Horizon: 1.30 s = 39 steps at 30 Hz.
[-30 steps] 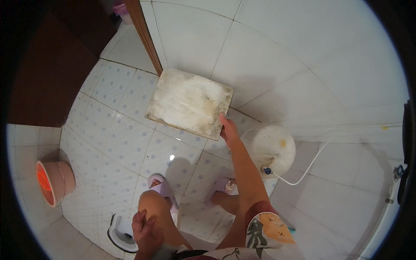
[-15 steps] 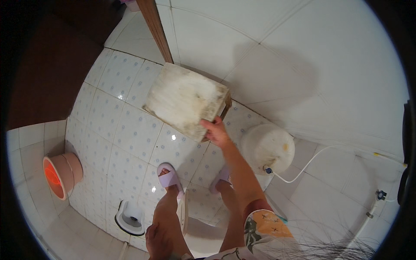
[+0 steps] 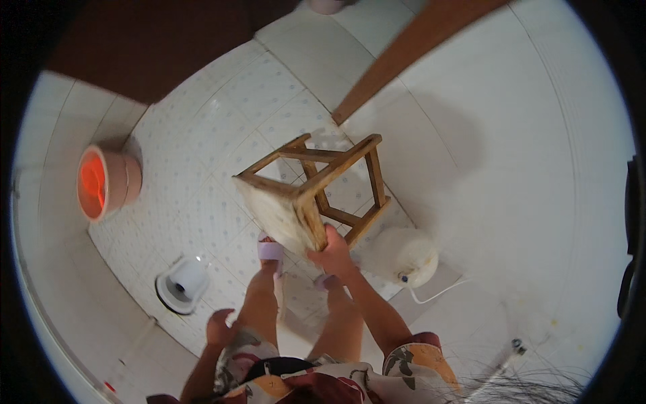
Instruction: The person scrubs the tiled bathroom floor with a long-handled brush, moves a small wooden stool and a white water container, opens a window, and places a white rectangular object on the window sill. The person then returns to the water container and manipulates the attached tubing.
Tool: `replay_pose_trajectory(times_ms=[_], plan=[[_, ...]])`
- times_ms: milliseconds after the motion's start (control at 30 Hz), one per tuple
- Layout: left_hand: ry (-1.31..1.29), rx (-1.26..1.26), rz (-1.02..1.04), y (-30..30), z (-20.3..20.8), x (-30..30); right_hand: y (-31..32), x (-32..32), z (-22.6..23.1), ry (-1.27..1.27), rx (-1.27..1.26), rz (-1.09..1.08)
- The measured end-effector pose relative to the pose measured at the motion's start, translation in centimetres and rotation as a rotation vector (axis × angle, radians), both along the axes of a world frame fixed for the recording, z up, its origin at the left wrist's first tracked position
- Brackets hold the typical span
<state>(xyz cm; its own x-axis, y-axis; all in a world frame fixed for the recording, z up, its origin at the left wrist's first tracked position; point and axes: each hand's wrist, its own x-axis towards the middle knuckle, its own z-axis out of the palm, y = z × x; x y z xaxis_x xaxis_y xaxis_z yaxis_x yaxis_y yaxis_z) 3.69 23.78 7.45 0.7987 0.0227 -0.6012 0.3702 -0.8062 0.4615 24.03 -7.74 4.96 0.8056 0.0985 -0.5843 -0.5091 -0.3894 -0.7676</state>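
A small wooden stool (image 3: 343, 165) with a pale, stained top is tipped on its side, its brown legs and crossbars pointing away to the far right. Gripping the near edge of its seat is my right hand (image 3: 332, 254), fingers closed round the wood. My left hand (image 3: 222, 328) hangs beside my left thigh, fingers apart, holding nothing. Below the stool my feet show in lilac slippers (image 3: 270, 251). Whether any stool leg touches the floor is hard to tell.
A pink bucket (image 3: 123, 178) with something orange-red inside stands at the left. Nearer is a white squat toilet (image 3: 183, 286). A round white tank (image 3: 407, 256) with a white hose sits right of the stool. A wooden door frame (image 3: 404, 60) rises at the far wall.
The stool was upright with its top facing me; now my right hand has tilted it onto its side, legs showing. My left hand has moved off my leg. The whole view has turned.
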Motion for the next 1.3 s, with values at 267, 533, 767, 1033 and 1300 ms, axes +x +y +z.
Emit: replay_pose_trajectory(times_ms=[267, 533, 767, 1033, 1300], plan=[[0.041, 0.057, 0.243, 0.4, -0.5, -1.2, 1.6, -2.5, 7.2, -0.43, -0.156, 0.438], [-0.037, 0.039, 0.397, 0.8, -1.4, -1.7, 6.1, 0.4, 8.7, -0.614, -0.333, 0.674], [-0.044, -0.049, 0.688, 0.5, -0.1, -2.3, 7.0, 2.3, 10.1, -0.724, -0.358, 0.884], [-0.449, -0.348, 1.191, -5.0, 9.8, 2.7, 3.6, -0.3, 11.4, -0.66, -0.433, 1.121], [-0.429, -0.737, 1.125, -5.4, 16.6, 6.7, 7.8, -0.3, 9.6, -0.706, -0.371, 1.384]])
